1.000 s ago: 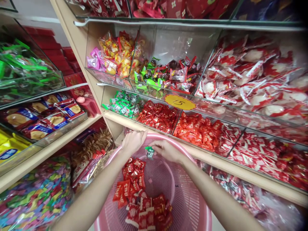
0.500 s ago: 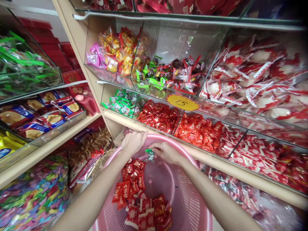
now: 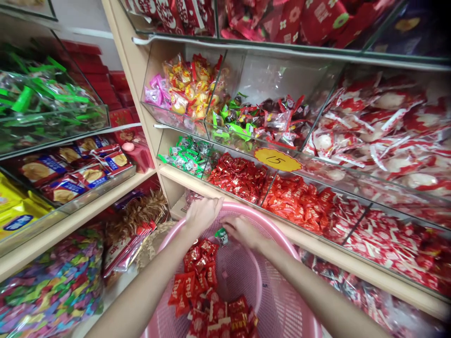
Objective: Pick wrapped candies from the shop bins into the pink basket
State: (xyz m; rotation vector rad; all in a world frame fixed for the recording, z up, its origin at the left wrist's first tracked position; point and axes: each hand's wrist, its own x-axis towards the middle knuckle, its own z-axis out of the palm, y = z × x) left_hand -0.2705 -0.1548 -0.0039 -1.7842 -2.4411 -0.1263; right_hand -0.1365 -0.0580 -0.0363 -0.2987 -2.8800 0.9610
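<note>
A pink plastic mesh basket [image 3: 269,216] stands before me, tilted toward the shelf. My left hand [image 3: 203,215] is closed over its far rim. Inside, below that rim, my right hand [image 3: 241,230] pinches a green-and-white wrapped candy [image 3: 221,235] at its fingertips. Red wrapped candies [image 3: 200,256] lie along the left of the basket's bottom, with orange-red packets [image 3: 185,287] nearer me. Closest to me is a heap of red-and-white wrapped candies [image 3: 218,314].
Clear bins ahead hold green-wrapped candies [image 3: 188,154], dark red ones [image 3: 237,176] and orange-red ones [image 3: 299,199]. A yellow tag [image 3: 278,160] marked 15 hangs above them. A wooden shelf edge [image 3: 225,193] runs just beyond the basket. A bag of colourful wrapped sweets [image 3: 49,286] sits lower left.
My right hand has lowered slightly into the basket with the green-and-white candy. My left hand keeps its grip on the rim. The whole view has shifted, so the shelves appear lower and farther right.
</note>
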